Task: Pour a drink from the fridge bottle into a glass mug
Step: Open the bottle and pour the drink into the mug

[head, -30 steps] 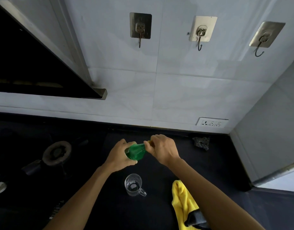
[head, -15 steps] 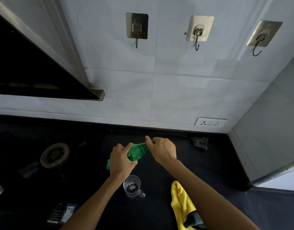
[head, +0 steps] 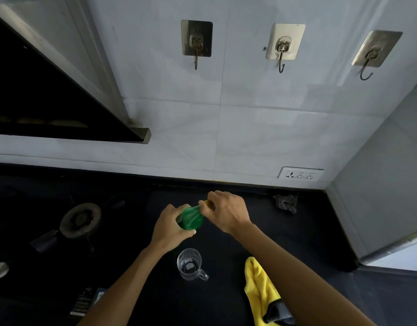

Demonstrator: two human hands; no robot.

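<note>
A green bottle (head: 191,217) is held above the black counter, its neck pointing up and to the right. My left hand (head: 169,228) wraps around its body. My right hand (head: 226,214) is closed over the bottle's top, where a bit of yellow cap (head: 207,203) shows between the fingers. Most of the bottle is hidden by both hands. A clear glass mug (head: 189,263) stands upright on the counter just below the hands, handle to the lower right, with nothing visible in it.
A yellow cloth (head: 259,288) lies right of the mug. A gas burner (head: 80,220) sits on the left. A dark scrubber (head: 286,203) rests near the back wall under a socket (head: 300,175). A grey wall (head: 379,184) closes the right side.
The bottle's lower end, sticking out below my left hand half a second ago, is now hidden. My left hand has shifted around the body, and my right hand has turned on the cap.
</note>
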